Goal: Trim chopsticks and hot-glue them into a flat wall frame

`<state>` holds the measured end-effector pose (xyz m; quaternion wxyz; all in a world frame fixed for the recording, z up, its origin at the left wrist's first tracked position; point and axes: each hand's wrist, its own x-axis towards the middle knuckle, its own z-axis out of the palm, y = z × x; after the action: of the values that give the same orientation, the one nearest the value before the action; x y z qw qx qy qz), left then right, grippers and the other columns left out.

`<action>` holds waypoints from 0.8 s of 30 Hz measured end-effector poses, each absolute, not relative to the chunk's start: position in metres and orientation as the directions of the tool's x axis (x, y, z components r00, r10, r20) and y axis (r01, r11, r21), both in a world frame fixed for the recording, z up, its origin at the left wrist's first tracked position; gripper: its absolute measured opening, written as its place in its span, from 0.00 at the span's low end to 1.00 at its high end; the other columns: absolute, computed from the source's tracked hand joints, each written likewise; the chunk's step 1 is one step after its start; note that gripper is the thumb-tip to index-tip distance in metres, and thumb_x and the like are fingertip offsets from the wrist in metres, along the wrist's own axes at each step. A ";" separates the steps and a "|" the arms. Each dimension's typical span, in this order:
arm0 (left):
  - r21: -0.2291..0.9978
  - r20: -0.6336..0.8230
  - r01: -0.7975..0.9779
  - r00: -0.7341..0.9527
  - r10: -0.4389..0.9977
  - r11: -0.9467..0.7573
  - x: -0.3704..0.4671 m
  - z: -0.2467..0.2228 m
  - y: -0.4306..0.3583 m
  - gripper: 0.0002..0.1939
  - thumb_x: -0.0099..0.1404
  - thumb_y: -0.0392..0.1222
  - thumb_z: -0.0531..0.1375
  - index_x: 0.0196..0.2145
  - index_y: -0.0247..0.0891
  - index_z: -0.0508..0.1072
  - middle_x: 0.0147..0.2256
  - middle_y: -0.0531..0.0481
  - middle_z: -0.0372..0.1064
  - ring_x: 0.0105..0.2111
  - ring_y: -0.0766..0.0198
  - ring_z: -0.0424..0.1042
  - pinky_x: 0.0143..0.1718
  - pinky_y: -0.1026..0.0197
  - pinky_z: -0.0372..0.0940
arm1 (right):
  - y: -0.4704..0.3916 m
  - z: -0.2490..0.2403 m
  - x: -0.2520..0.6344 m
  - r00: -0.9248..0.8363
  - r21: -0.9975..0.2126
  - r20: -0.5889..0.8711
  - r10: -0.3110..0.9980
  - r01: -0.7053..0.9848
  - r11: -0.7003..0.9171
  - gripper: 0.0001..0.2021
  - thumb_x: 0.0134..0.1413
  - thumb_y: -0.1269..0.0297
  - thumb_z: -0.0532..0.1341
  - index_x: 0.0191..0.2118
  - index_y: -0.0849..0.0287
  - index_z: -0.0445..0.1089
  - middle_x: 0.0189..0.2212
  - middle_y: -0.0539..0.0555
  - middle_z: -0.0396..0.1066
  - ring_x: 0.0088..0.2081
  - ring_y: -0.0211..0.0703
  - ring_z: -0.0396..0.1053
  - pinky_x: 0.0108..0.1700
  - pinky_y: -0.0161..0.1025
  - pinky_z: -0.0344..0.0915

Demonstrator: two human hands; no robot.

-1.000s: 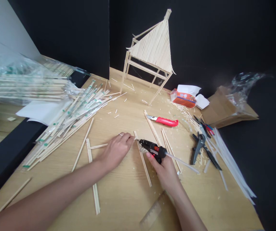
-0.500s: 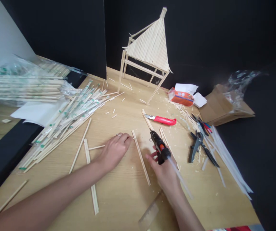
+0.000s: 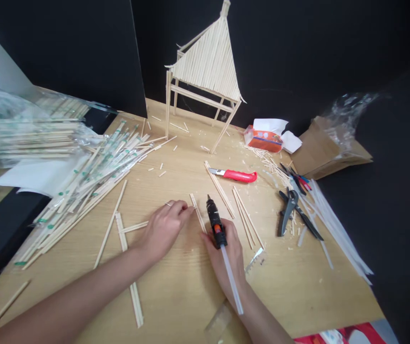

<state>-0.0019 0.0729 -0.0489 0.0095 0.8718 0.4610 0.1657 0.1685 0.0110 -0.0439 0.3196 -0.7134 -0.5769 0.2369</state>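
Observation:
My right hand (image 3: 230, 248) is closed around the handle of a black hot glue gun (image 3: 216, 222). A clear glue stick (image 3: 231, 282) sticks out of its back, and its nozzle points away from me, just right of a pair of wooden chopsticks (image 3: 197, 212) laid side by side. My left hand (image 3: 165, 227) rests on the table with fingertips pinched together at the left edge of that pair; what lies between them is too small to make out. The lower end of the pair is hidden behind my right hand. Another joined pair (image 3: 133, 282) lies beneath my left forearm.
A chopstick house frame (image 3: 205, 62) stands at the back. Around lie a red utility knife (image 3: 238, 176), cutters (image 3: 288, 212), loose chopsticks (image 3: 246, 215), clear glue sticks (image 3: 341, 234), a ruler (image 3: 219, 321), a tissue pack (image 3: 265, 138), a paper bag (image 3: 324, 150) and wrapped chopsticks (image 3: 93, 177).
My right hand has brought the glue gun left, closer to the chopstick pair and my left hand. My left hand stays by the pair. The camera view has shifted slightly.

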 end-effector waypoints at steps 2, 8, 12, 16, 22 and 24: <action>0.164 0.289 0.796 0.526 0.800 -0.582 -0.003 -0.050 0.073 0.17 0.63 0.27 0.53 0.47 0.40 0.70 0.40 0.48 0.70 0.36 0.60 0.68 0.35 0.60 0.64 | 0.011 -0.045 0.168 0.242 -0.745 0.012 0.970 0.650 -0.153 0.13 0.50 0.65 0.60 0.43 0.56 0.62 0.39 0.55 0.68 0.39 0.46 0.69 0.38 0.40 0.65; 0.141 0.303 0.785 0.546 0.781 -0.603 -0.002 -0.052 0.073 0.17 0.63 0.27 0.52 0.47 0.38 0.71 0.40 0.47 0.69 0.38 0.59 0.68 0.36 0.60 0.65 | 0.011 -0.050 0.170 0.253 -0.771 -0.015 0.967 0.613 -0.173 0.13 0.50 0.66 0.61 0.42 0.57 0.62 0.38 0.54 0.69 0.38 0.45 0.70 0.38 0.39 0.65; 0.130 0.302 0.783 0.553 0.777 -0.608 -0.002 -0.052 0.073 0.17 0.64 0.28 0.52 0.48 0.37 0.71 0.39 0.46 0.69 0.37 0.59 0.68 0.36 0.59 0.65 | 0.011 -0.052 0.171 0.253 -0.765 -0.033 0.967 0.616 -0.188 0.12 0.50 0.67 0.61 0.42 0.55 0.62 0.37 0.52 0.68 0.37 0.45 0.70 0.37 0.39 0.64; 0.145 0.297 0.779 0.554 0.778 -0.610 -0.003 -0.053 0.072 0.17 0.65 0.28 0.51 0.49 0.37 0.70 0.40 0.46 0.69 0.37 0.59 0.68 0.36 0.59 0.65 | 0.012 -0.051 0.173 0.251 -0.763 -0.041 0.967 0.617 -0.193 0.13 0.50 0.67 0.62 0.42 0.54 0.61 0.36 0.51 0.68 0.37 0.45 0.70 0.37 0.38 0.63; 0.121 0.347 0.765 0.565 0.749 -0.633 -0.002 -0.056 0.073 0.17 0.66 0.29 0.49 0.48 0.36 0.71 0.40 0.45 0.68 0.37 0.58 0.68 0.36 0.59 0.64 | 0.013 -0.051 0.173 0.264 -0.778 -0.077 0.961 0.587 -0.224 0.13 0.49 0.68 0.62 0.41 0.53 0.61 0.36 0.48 0.67 0.36 0.43 0.70 0.37 0.37 0.63; 0.106 0.364 0.757 0.574 0.734 -0.645 -0.002 -0.057 0.074 0.16 0.66 0.29 0.49 0.47 0.35 0.71 0.40 0.44 0.68 0.37 0.58 0.68 0.36 0.59 0.64 | 0.012 -0.052 0.172 0.264 -0.785 -0.078 0.961 0.578 -0.223 0.13 0.50 0.69 0.62 0.41 0.53 0.61 0.36 0.48 0.67 0.35 0.42 0.70 0.37 0.37 0.63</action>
<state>-0.0016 0.0739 -0.0570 -0.0309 0.8865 0.4204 0.1907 0.1725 0.0120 -0.0518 0.3267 -0.7248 -0.5310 0.2933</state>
